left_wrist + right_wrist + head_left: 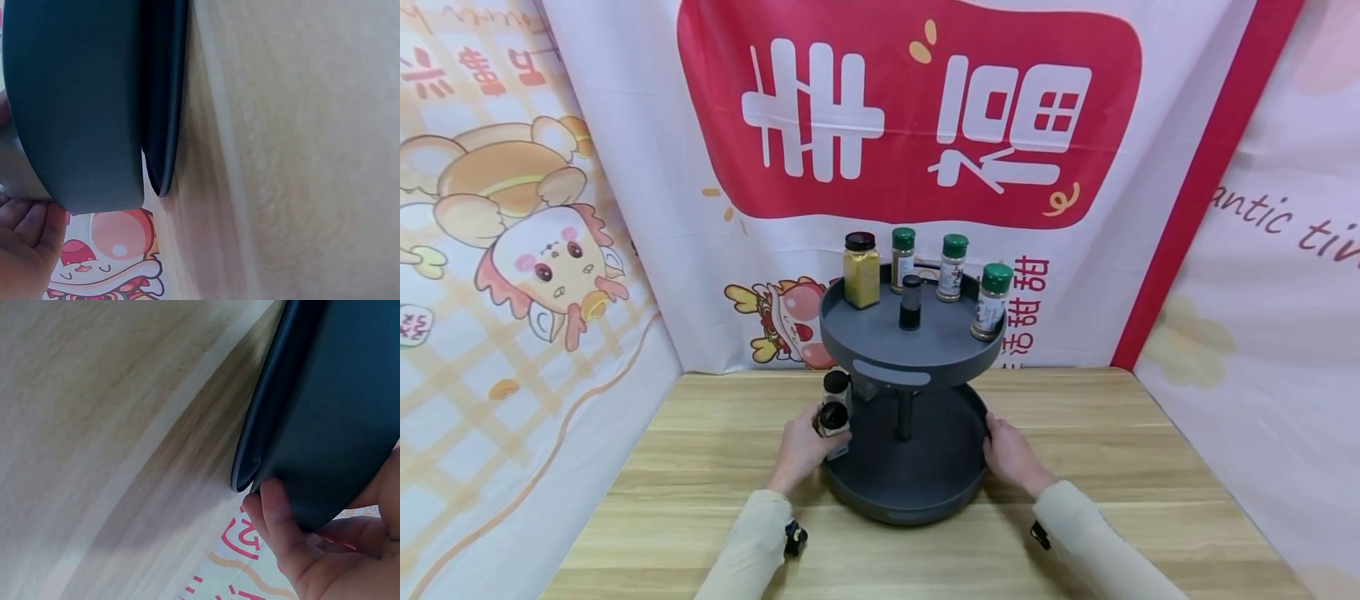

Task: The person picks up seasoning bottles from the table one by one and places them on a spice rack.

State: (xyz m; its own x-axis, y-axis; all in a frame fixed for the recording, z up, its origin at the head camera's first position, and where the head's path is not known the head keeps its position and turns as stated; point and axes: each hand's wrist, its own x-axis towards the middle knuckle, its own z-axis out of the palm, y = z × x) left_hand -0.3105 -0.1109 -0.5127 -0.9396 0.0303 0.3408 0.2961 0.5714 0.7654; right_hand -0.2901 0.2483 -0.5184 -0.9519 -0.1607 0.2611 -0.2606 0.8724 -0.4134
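Observation:
A dark grey two-tier turntable organizer stands on the table. At the left edge of its lower tier, my left hand grips a black-lidded spice jar. A second black-lidded jar stands just behind it. In the left wrist view, the fingers curl around the jar beside the tier's outer wall. My right hand holds the lower tier's right rim. The right wrist view shows its fingertips against the outer wall, the thumb partly hidden over the rim.
On the upper tier stand a yellow-filled jar with a dark lid, green-lidded spice jars and a small dark bottle. Another container is partly hidden below. Printed cloth hangs behind the wooden table.

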